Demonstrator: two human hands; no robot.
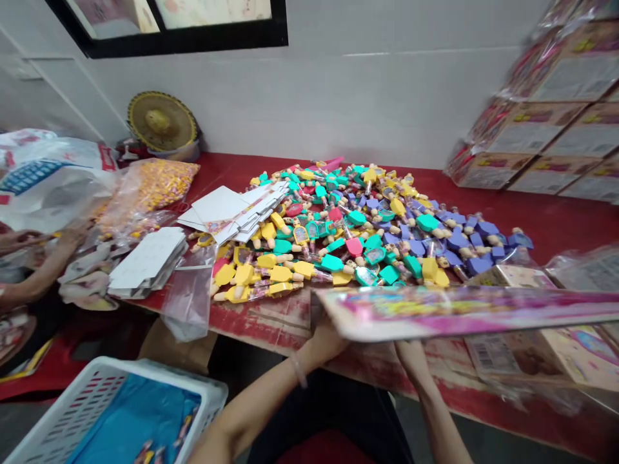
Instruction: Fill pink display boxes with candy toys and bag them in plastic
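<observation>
A printed cardboard box (449, 310) in pink and yellow is held up in front of me, tipped nearly edge-on and blurred. Its left end is in my left hand (329, 336), whose fingers are partly covered by the cardboard. My right hand (410, 356) is at its lower edge, with the fingers hidden behind it. Beyond the box lies a wide heap of small toy bottles (333, 225) with yellow, green, purple and pink caps. White card pieces (217, 206) lie on the heap's left side.
Left on the red table (275, 322) are a stack of white cards (147, 261), a clear bag (188, 299) and a bag of yellow pieces (159, 183). A co-worker's arm (48, 261) is beyond. Stacked boxes (546, 142) stand right; a white basket (213, 390) is below left.
</observation>
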